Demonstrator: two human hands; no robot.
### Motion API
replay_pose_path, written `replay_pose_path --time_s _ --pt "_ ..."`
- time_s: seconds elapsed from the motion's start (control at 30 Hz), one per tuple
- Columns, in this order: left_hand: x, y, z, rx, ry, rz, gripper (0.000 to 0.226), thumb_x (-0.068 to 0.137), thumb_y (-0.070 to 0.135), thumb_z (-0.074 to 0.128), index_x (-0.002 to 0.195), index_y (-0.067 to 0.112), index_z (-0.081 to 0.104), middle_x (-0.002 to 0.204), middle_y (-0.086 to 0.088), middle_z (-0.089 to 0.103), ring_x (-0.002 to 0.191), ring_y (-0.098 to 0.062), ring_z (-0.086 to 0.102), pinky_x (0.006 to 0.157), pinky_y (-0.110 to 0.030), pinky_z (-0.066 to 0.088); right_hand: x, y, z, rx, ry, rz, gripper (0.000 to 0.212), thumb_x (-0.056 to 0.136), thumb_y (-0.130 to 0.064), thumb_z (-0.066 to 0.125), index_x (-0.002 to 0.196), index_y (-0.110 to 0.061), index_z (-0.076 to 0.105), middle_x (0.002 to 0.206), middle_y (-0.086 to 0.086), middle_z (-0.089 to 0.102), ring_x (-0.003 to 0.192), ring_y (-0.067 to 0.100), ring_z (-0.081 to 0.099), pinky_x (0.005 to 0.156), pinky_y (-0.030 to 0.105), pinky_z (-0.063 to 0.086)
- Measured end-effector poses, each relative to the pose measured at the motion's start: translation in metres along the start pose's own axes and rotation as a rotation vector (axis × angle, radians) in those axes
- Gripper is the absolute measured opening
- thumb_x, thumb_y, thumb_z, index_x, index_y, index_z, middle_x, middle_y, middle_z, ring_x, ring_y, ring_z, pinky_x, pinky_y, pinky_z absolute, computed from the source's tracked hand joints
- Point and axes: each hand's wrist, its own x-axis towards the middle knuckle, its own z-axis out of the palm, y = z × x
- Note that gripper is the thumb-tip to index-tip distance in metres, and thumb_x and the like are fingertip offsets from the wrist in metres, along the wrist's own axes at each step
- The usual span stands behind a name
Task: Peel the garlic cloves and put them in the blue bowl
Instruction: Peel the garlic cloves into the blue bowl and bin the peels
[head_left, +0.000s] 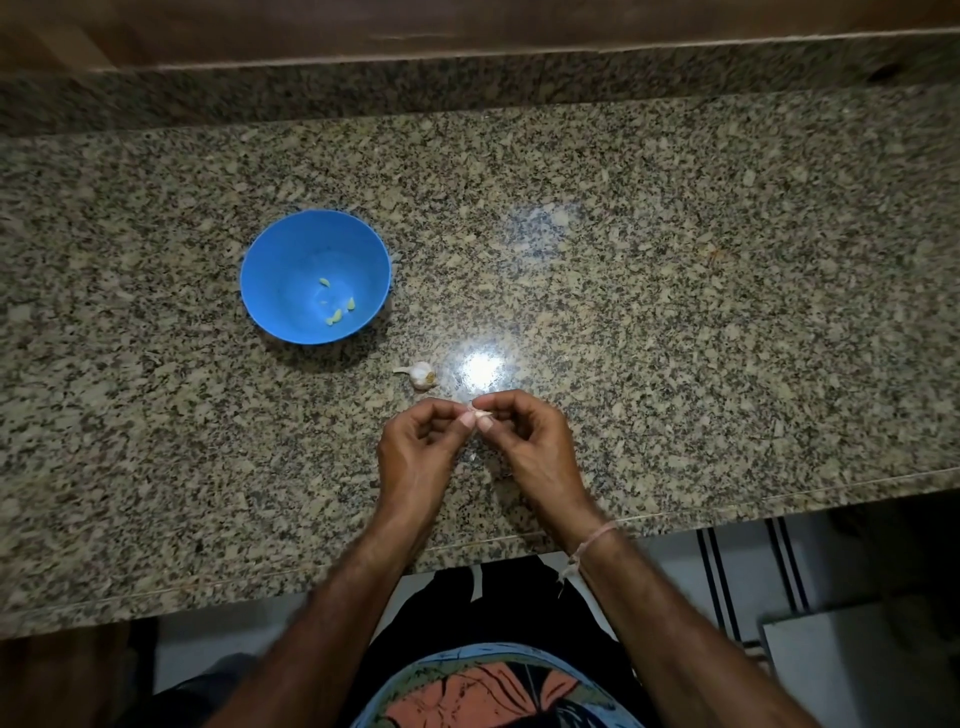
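A small garlic clove (480, 414) with pale skin is pinched between the fingertips of my left hand (418, 457) and my right hand (530, 447), just above the granite counter. The rest of the garlic bulb (420, 375) lies on the counter a little beyond my hands. Further back and to the left stands the blue bowl (283, 270) with several peeled yellowish cloves (337, 315) on its bottom.
The speckled granite counter (675, 312) stretches wide to both sides, with a raised back ledge (467, 83) behind it. Small bits of garlic skin (471, 457) lie under my hands. The counter's front edge (727, 512) runs close to my wrists.
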Motion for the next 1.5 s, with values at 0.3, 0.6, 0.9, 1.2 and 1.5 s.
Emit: replay_pose_path --time_s 0.3,0.6,0.9,1.2,1.5 --pt "-0.004 -0.003 0.005 0.064 -0.005 -0.013 0.005 0.099 0.02 0.071 0.096 0.017 0.074 0.087 -0.003 0.077 0.081 -0.009 0.073 0.069 -0.022 0.06 -0.009 -0.003 0.004 0.196 -0.032 0.089 0.018 0.096 -0.003 0.071 0.113 -0.002 0.074 0.112 0.013 0.077 0.11 0.029 0.074 0.095 0.039 0.061" --pt "-0.006 -0.004 0.001 -0.027 -0.025 -0.105 0.01 0.095 0.019 0.076 0.103 0.013 0.077 0.088 -0.005 0.08 0.087 -0.022 0.078 0.079 -0.032 0.064 -0.013 0.0 0.002 0.113 0.033 0.023 0.017 0.093 -0.003 0.075 0.11 -0.004 0.071 0.104 0.011 0.075 0.098 0.023 0.075 0.086 0.033 0.063" --pt "-0.004 0.008 -0.008 0.085 -0.073 -0.044 0.009 0.095 0.021 0.076 0.098 0.013 0.079 0.078 -0.002 0.079 0.077 -0.019 0.078 0.071 -0.026 0.063 -0.01 0.005 -0.002 -0.193 0.008 -0.12 0.024 0.094 -0.01 0.077 0.119 -0.011 0.076 0.11 -0.002 0.077 0.103 0.012 0.074 0.09 0.035 0.063" --pt "0.0 0.01 -0.012 0.192 -0.118 0.025 0.004 0.093 0.017 0.077 0.095 0.017 0.08 0.078 0.001 0.079 0.075 -0.015 0.077 0.069 -0.028 0.064 -0.011 0.002 -0.004 -0.243 0.007 -0.151 0.024 0.094 -0.012 0.077 0.118 -0.011 0.077 0.114 -0.003 0.077 0.107 0.009 0.073 0.093 0.033 0.062" --pt "0.001 0.004 -0.012 0.317 -0.109 0.112 0.009 0.091 0.027 0.08 0.097 0.021 0.082 0.081 0.008 0.078 0.077 -0.005 0.075 0.071 -0.027 0.063 -0.012 0.001 -0.004 -0.372 0.034 -0.236 0.02 0.095 -0.014 0.077 0.115 -0.013 0.079 0.105 -0.004 0.076 0.098 0.007 0.073 0.087 0.031 0.063"
